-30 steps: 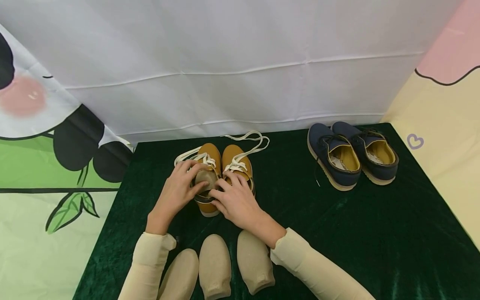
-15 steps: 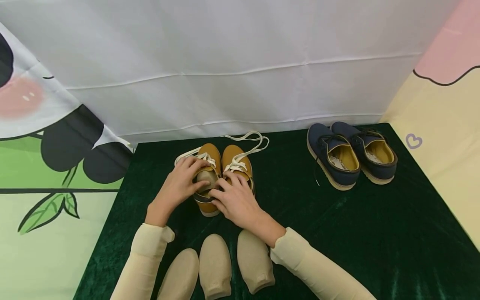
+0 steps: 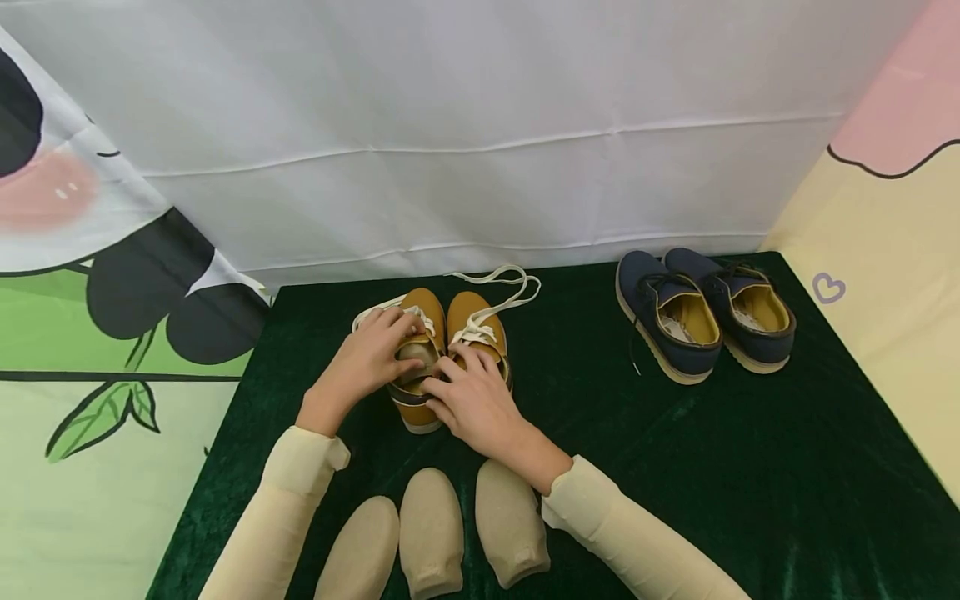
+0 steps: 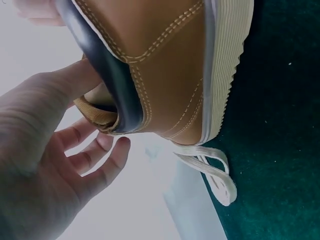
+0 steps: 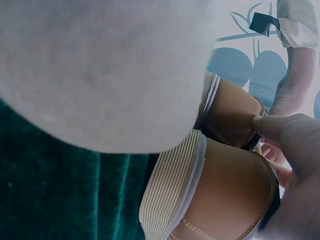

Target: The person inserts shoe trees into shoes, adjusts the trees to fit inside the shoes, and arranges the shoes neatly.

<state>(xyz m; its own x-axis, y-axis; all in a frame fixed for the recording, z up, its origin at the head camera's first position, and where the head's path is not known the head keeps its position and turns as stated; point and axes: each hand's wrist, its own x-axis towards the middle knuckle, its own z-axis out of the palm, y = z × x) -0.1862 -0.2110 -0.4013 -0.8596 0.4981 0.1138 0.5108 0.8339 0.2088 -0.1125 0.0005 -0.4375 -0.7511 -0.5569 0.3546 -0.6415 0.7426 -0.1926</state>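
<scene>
Two tan lace-up shoes stand side by side, toes pointing away. Inside the opening of the left shoe [image 3: 422, 304] sits a rounded beige shoe filler [image 3: 415, 356], mostly hidden. My left hand [image 3: 363, 358] holds this shoe at the tongue; in the left wrist view the thumb reaches into the opening and the fingers lie outside the collar [image 4: 127, 95]. Between the two shoes, my right hand [image 3: 480, 406] grips the left shoe's rear collar, its thumb against the heel [image 5: 232, 112]. The right shoe [image 3: 467, 310] stands beside it, its opening partly covered by that hand.
Three beige shoe fillers lie near the front: left [image 3: 363, 542], middle [image 3: 431, 525] and right [image 3: 510, 521], the last under my right wrist. Navy shoes [image 3: 667, 317] stand at the back right on the green cloth [image 3: 675, 475]. A loose white lace [image 3: 517, 287] trails behind.
My left hand has shifted slightly forward over the shoe's tongue and its forearm has swung outward to the left. The right hand and the shoes have hardly moved.
</scene>
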